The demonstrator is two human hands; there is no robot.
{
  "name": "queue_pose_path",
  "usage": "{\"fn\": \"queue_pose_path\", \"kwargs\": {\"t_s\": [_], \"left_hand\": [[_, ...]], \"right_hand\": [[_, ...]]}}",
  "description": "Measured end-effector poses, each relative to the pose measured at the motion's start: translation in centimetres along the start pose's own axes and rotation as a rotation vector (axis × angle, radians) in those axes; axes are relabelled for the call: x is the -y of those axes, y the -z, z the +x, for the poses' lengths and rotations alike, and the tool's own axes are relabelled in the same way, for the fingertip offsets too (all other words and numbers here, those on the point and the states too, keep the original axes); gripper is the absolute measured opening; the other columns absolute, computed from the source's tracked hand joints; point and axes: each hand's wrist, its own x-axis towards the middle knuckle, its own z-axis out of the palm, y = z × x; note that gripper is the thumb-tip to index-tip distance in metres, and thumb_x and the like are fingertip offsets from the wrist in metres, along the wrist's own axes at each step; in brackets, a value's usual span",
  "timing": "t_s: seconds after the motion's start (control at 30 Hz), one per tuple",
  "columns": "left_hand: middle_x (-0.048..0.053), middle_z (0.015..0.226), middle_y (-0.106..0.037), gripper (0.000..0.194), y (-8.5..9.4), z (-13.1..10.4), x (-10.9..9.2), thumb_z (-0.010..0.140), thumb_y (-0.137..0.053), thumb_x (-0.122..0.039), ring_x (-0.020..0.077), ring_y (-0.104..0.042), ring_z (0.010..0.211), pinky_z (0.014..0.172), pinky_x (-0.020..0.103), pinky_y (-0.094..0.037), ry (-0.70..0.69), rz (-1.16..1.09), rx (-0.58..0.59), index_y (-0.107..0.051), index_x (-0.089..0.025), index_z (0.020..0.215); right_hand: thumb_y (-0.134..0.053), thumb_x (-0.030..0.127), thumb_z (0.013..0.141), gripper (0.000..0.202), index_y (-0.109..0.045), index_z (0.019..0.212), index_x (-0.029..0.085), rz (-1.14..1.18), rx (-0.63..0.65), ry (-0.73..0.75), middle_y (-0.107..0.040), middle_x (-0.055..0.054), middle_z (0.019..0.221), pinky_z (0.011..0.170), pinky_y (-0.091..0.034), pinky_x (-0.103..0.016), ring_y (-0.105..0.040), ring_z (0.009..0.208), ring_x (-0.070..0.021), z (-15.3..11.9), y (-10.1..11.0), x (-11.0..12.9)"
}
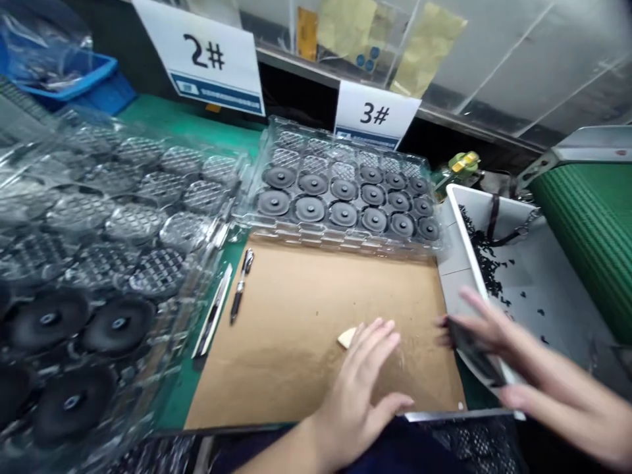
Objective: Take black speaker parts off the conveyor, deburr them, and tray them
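My left hand (363,388) is low over the brown cardboard sheet (291,289), fingers stretched out and thumb apart. Just past its fingertips a small cream-coloured wedge (347,338) shows; the rest is hidden behind the fingers, and I cannot tell whether they touch it. At the sheet's right edge my right hand (486,336), smeared by motion, grips a black disc (471,349) between thumb and fingers, beside the white bin's near wall. Similar black discs with hubs sit in a clear plastic tray (316,232) behind the sheet.
A larger clear tray (162,309) with black discs fills the left side. A black pen (241,286) and a box cutter (213,313) lie at the sheet's left. The white bin (553,263) contains small black scraps. Beyond it runs a green conveyor belt (587,217).
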Motion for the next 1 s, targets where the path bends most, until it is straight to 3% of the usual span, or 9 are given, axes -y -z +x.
{"fn": "queue_pose_path", "kwargs": {"t_s": [0.07,0.17,0.3,0.43,0.57,0.67,0.77,0.87,1.0], "left_hand": [[0.01,0.147,-0.034,0.085,0.0,-1.3,0.1,0.078,-0.067,-0.03,0.0286,-0.032,0.135,0.112,0.047,-0.025,-0.033,0.001,-0.03,-0.015,-0.03,0.145],[0.01,0.147,-0.034,0.081,1.2,-3.6,0.5,0.079,-0.066,-0.026,0.0273,-0.035,0.133,0.109,0.043,-0.033,0.08,-0.028,-0.149,-0.019,-0.03,0.144],[0.007,0.142,-0.042,0.074,3.3,-6.4,0.4,0.079,-0.065,-0.015,0.0258,-0.04,0.13,0.11,0.044,-0.032,0.115,-0.025,-0.303,-0.028,-0.033,0.141],[0.005,0.14,-0.046,0.06,3.7,-7.9,0.0,0.08,-0.061,-0.012,0.0251,-0.043,0.128,0.106,0.04,-0.038,0.174,-0.117,-0.32,-0.043,-0.033,0.134],[0.006,0.134,-0.051,0.061,3.4,-8.4,0.8,0.072,-0.074,-0.021,0.0251,-0.046,0.125,0.105,0.035,-0.039,0.383,-0.488,-0.453,-0.049,-0.031,0.127],[0.01,0.132,-0.053,0.066,3.8,-8.3,1.9,0.068,-0.076,-0.037,0.0287,-0.051,0.12,0.104,0.04,-0.04,0.488,-0.917,-0.54,-0.048,-0.027,0.127],[0.011,0.133,-0.051,0.063,4.4,-8.2,2.7,0.07,-0.073,-0.043,0.0311,-0.052,0.118,0.104,0.044,-0.039,0.547,-1.165,-0.578,-0.049,-0.024,0.125],[0.01,0.133,-0.051,0.061,4.4,-7.8,3.1,0.072,-0.073,-0.04,0.029,-0.051,0.12,0.106,0.041,-0.037,0.584,-1.204,-0.615,-0.049,-0.024,0.126],[0.01,0.134,-0.049,0.065,3.7,-6.8,3.7,0.073,-0.073,-0.038,0.0276,-0.049,0.122,0.108,0.041,-0.033,0.592,-1.169,-0.642,-0.044,-0.027,0.129]], "right_hand": [[-0.049,0.048,0.087,0.066,-0.018,0.144,0.041,0.29,0.247,0.021,-0.031,0.001,0.148,0.109,-0.033,-0.047,-0.031,0.135,-0.0258,0.3,-6.0,1.9],[-0.049,0.047,0.088,0.069,-0.013,0.146,0.039,0.632,0.22,0.062,-0.024,-0.002,0.151,0.11,-0.029,-0.045,-0.031,0.135,-0.0249,1.1,-13.3,3.7],[-0.053,0.048,0.085,0.07,-0.017,0.144,0.041,0.782,0.297,0.066,-0.028,-0.002,0.15,0.109,-0.032,-0.044,-0.035,0.133,-0.0242,1.2,-18.2,5.1],[-0.056,0.05,0.083,0.069,-0.019,0.141,0.048,0.748,0.36,0.124,-0.032,0.002,0.147,0.107,-0.035,-0.043,-0.039,0.131,-0.0244,0.9,-19.9,5.7],[-0.044,0.054,0.088,0.065,-0.017,0.145,0.037,0.648,0.437,0.134,-0.053,-0.008,0.125,0.094,-0.047,-0.042,-0.059,0.105,-0.0232,1.5,-19.6,4.7],[-0.037,0.054,0.091,0.053,-0.04,0.136,0.027,0.372,0.201,0.087,-0.056,-0.007,0.094,0.068,-0.053,-0.035,-0.06,0.067,-0.0164,3.1,-18.6,2.0],[-0.049,0.048,0.086,0.042,-0.057,0.119,0.024,-0.042,-0.133,0.07,-0.048,-0.009,0.102,0.067,-0.052,-0.039,-0.054,0.06,-0.0128,4.4,-18.2,-1.3],[-0.05,0.042,0.087,0.032,-0.06,0.111,0.023,-0.077,-0.16,0.124,-0.045,-0.011,0.112,0.073,-0.052,-0.039,-0.055,0.063,-0.0133,4.5,-19.3,-3.2],[-0.041,0.032,0.092,0.025,-0.06,0.107,0.024,0.026,-0.076,0.226,-0.058,-0.008,0.098,0.079,-0.049,-0.036,-0.058,0.084,-0.0202,3.7,-20.7,-2.9]]}}
